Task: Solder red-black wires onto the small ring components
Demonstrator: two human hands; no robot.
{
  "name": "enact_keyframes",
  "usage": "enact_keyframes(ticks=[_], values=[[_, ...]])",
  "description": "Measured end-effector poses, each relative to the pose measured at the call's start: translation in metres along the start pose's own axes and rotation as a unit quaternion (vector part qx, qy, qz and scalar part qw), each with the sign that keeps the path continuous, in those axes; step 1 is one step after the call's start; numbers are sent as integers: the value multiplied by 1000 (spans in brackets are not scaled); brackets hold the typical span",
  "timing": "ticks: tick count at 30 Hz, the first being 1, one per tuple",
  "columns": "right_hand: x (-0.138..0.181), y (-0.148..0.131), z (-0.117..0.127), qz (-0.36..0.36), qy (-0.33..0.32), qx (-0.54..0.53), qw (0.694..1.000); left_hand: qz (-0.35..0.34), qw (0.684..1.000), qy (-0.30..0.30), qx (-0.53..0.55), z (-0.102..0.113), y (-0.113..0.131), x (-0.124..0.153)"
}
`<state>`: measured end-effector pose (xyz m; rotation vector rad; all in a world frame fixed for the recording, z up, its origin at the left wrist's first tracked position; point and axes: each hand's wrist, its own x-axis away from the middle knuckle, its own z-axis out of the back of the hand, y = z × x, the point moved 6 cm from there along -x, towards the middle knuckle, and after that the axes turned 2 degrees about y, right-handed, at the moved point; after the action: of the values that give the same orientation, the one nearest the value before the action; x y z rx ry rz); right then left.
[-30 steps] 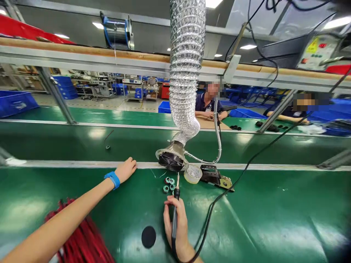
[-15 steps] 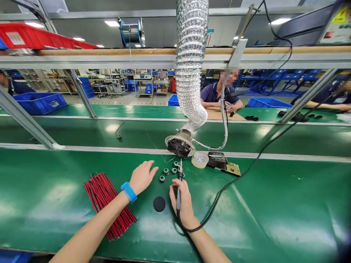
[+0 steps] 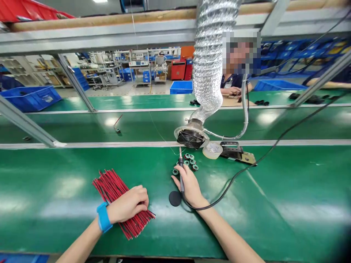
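My left hand (image 3: pixel 128 204) rests over a bundle of red and black wires (image 3: pixel 111 182), its fingers curled and pinching at the bundle's right side. The fingertips are partly hidden, so how many wires they grip cannot be seen. In my right hand (image 3: pixel 192 186) is a soldering iron (image 3: pixel 181 170), tip pointing up and away from me. Several small round green-and-black parts (image 3: pixel 192 162) lie around and beyond the iron. A flat black disc (image 3: pixel 174 198) sits on the bench just left of my right hand.
A fume extractor fan (image 3: pixel 190 138) hangs from a silver duct (image 3: pixel 210 65) above the parts. Behind them stand a round tub (image 3: pixel 212 150) and a soldering iron stand (image 3: pixel 241 155). The iron's black cable (image 3: pixel 233 180) runs to the right. Across the bench sits a person (image 3: pixel 233 86).
My left hand has moved back toward me onto the wire bundle, and its fingers have closed. The right hand still holds the iron, slightly shifted. The view has tilted down.
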<state>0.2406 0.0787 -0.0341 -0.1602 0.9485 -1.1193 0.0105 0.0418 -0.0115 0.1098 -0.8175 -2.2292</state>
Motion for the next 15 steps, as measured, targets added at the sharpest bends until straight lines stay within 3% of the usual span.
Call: enact_keyframes(ticks=[8,15], values=[[6,2,6,-7,-8,-2,1000,-5,986,159,47,0,-6,-21],[8,-1,9,14,-49,-79,996,10,988,148,-50,-2,-6,-36]])
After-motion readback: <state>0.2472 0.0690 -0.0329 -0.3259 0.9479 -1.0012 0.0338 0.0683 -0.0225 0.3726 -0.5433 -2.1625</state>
